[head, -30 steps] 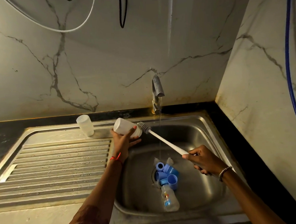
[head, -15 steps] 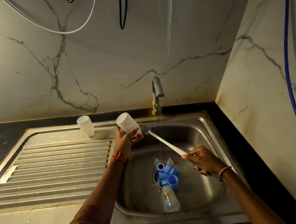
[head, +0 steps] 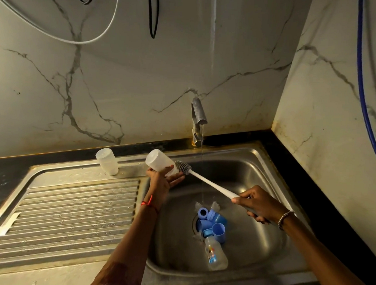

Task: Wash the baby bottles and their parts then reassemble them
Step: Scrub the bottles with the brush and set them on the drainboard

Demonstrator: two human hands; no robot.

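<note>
Baby bottle, the milky white one, sits just left of the frame's centre, tilted over the left rim of the sink, base toward the upper left, mouth toward the lower right. The left hand holds it from below, thumb and fingers clamped round the neck end. The grey head of the brush is right at the mouth; I cannot tell whether it has gone in. The right hand, right of centre, has its fingers curled tight round the far end of the white handle. The tap at upper centre runs a thin stream that falls just right of the brush head, apart from it.

A second bottle stands upside down on the ledge to the left. A third bottle lies on its side at lower centre of the basin, beside the blue parts heaped over the drain.

Likely trouble: the wet bottle is held only near its neck, so a hard push from the brush could twist it loose and drop it onto the heap. The long handle, held at its end, gives poor aim, so the head may skid off the rim. The heap on the drain could slow the water's way out
</note>
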